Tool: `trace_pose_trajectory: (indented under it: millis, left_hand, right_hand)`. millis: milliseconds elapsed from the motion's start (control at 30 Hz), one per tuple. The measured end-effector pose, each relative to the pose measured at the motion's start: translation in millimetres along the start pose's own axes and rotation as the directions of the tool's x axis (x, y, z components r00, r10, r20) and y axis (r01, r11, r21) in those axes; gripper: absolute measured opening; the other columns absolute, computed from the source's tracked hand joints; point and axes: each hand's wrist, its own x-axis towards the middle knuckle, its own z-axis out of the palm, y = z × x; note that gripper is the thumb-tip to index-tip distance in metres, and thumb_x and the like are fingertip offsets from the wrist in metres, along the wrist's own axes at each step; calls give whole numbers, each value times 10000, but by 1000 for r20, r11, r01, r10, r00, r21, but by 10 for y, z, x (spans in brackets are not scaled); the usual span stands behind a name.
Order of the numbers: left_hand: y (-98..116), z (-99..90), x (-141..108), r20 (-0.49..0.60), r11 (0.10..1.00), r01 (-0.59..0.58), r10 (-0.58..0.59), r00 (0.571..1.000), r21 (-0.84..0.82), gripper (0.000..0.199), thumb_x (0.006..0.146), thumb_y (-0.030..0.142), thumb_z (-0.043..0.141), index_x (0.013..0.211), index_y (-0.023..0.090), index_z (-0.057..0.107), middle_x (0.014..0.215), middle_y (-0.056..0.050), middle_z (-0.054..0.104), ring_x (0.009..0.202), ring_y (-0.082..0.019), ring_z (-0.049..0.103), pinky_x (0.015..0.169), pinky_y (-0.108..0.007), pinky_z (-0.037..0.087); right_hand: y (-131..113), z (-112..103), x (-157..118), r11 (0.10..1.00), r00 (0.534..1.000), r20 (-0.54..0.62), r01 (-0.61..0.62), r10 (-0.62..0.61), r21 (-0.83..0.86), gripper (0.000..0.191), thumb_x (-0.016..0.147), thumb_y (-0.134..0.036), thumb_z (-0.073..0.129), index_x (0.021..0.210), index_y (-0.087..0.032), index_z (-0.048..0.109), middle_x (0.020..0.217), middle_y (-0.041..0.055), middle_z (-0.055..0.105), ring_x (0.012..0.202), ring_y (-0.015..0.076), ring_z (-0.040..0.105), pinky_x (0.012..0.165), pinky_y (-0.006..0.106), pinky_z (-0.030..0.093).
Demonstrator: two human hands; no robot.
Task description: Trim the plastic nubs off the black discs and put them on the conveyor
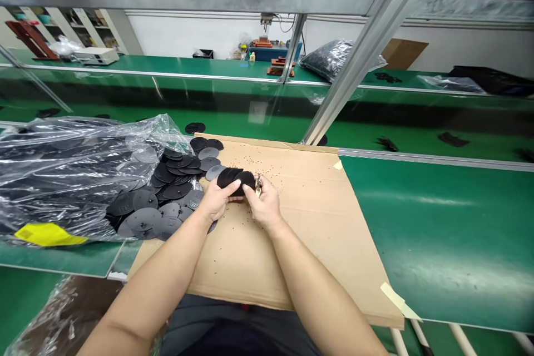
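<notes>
My left hand point(214, 200) and my right hand point(262, 203) meet over a tan cardboard sheet point(317, 233), gripping a small fanned stack of black plastic discs point(236, 181) between them. A small metal tool or clip point(258, 184) shows at my right fingertips; its exact kind is hard to tell. Left of my hands lies a spread pile of black discs point(167, 189), partly inside a clear plastic bag point(70, 172). Tiny black bits point(267, 161) are scattered over the cardboard.
A green workbench top point(434, 233) stretches to the right of the cardboard. An aluminium frame bar point(359, 61) rises at the far side, in front of another green bench holding a bagged load of black parts point(325, 60). A yellow label point(45, 235) lies by the bag.
</notes>
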Motion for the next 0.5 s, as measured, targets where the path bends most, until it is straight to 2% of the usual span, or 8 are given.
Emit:
trace_pose_trajectory:
  millis: [67,167,333,400,500]
  left_hand:
    - [9,-15,-7,3,1000,6,-6,1000,7,467,603,335,825,974,114,649,895,-102,701,756,-222,677,685,-386,572]
    - [9,-43,-9,49,1000,-2,1,999,21,467,605,307,827,1001,126,659,940,-102,707,793,-224,679,725,-390,566]
    - [-9,-59,-10,167,999,-35,30,985,26,429,628,253,814,1019,127,689,1042,-110,702,966,-232,653,908,-396,508]
    - [-16,-50,-13,154,999,-47,44,987,13,427,620,242,818,1014,130,695,1058,-110,701,987,-233,648,929,-395,495]
    - [-21,-40,-15,123,1000,-21,21,992,-3,441,614,232,822,1025,143,690,1058,-104,700,956,-231,656,880,-403,519]
  right_hand:
    - [7,-47,17,995,998,34,49,-47,-81,179,789,-315,602,923,-197,600,834,29,630,773,176,582,743,311,488]
    - [9,-129,67,975,989,93,127,-112,-181,111,777,-290,598,841,-201,578,829,30,596,792,185,562,746,321,473]
    - [4,-191,120,958,973,178,183,-145,-222,113,785,-300,590,762,-197,552,774,16,538,743,169,524,701,303,446]
    - [10,-197,126,960,971,195,178,-136,-217,123,784,-309,595,757,-196,555,753,8,527,724,164,518,688,297,440]
    - [31,-196,124,962,971,198,174,-132,-211,142,781,-323,608,746,-196,556,741,2,522,711,160,519,678,293,438]
